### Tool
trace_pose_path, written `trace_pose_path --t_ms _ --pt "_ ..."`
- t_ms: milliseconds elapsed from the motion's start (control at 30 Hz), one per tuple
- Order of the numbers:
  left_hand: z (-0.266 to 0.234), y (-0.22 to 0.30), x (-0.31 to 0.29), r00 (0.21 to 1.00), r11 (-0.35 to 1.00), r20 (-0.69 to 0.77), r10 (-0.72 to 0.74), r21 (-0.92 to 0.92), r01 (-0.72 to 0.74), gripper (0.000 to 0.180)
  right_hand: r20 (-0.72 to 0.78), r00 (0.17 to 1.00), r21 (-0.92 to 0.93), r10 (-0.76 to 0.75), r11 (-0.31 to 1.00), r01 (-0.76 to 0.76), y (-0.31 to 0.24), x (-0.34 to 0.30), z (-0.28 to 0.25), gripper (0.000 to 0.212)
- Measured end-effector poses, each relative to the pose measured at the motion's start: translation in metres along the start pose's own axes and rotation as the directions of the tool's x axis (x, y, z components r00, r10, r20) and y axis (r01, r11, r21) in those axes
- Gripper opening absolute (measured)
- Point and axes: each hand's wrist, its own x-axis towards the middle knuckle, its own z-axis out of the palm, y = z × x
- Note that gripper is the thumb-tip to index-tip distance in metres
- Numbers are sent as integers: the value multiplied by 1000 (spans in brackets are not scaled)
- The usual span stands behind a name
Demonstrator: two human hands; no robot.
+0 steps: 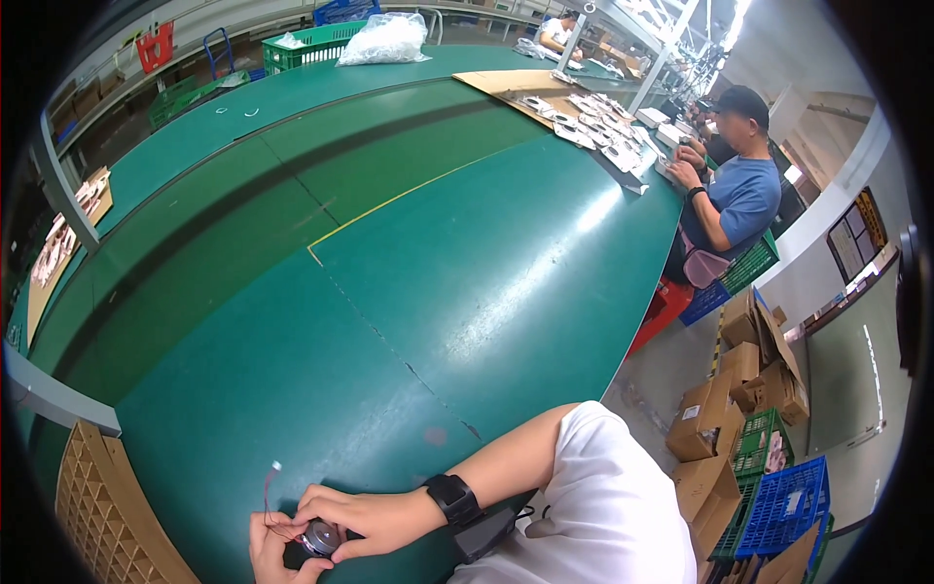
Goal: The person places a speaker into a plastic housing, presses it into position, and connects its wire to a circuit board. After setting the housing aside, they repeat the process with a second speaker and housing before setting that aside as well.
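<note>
**Small round speaker held in both hands at the near edge of the green bench**

A small round speaker (321, 536), metallic grey at its middle with a dark rim, is held low in the view, just above the near edge of the green work table (428, 243). The left hand (275, 550) is cupped beneath it, its fingers curled up around the lower side. The right hand (365, 516) is laid over it from the right, with the fingers closed around the rim, so the part is pinched between both hands. A thin red wire (267, 492) is seen rising from the speaker to a small white connector (276, 466) that hangs free over the table. A black wristband (453, 499) is worn on the right forearm.

A cardboard divider tray (107, 511) with empty cells is set just to the left of the hands. Farther along the table, flat cardboard sheets (530, 88) covered with small parts are laid out, and a seated person in a blue shirt (744, 195) is occupied there. Cardboard boxes (720, 419) and blue and green crates (783, 501) are stacked on the floor to the right.
</note>
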Motion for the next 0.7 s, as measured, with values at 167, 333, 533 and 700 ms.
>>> trace_pose_path --t_ms 167,333,533,700 --pt "4 -19 -2 998 998 -28 61 29 -60 31 10 997 -137 71 988 -69 -5 -1 -2 52" --pt "2 -7 2 997 999 -78 19 -28 -21 24 -5 995 -181 100 978 -99 -6 -1 -3 49" --pt "3 2 3 997 993 -67 -41 -112 33 10 -16 998 -202 62 977 -64 -6 0 -3 44" --pt "2 -1 0 998 992 -50 48 -113 -53 6 16 988 -98 154 984 -152 -12 0 -3 38"
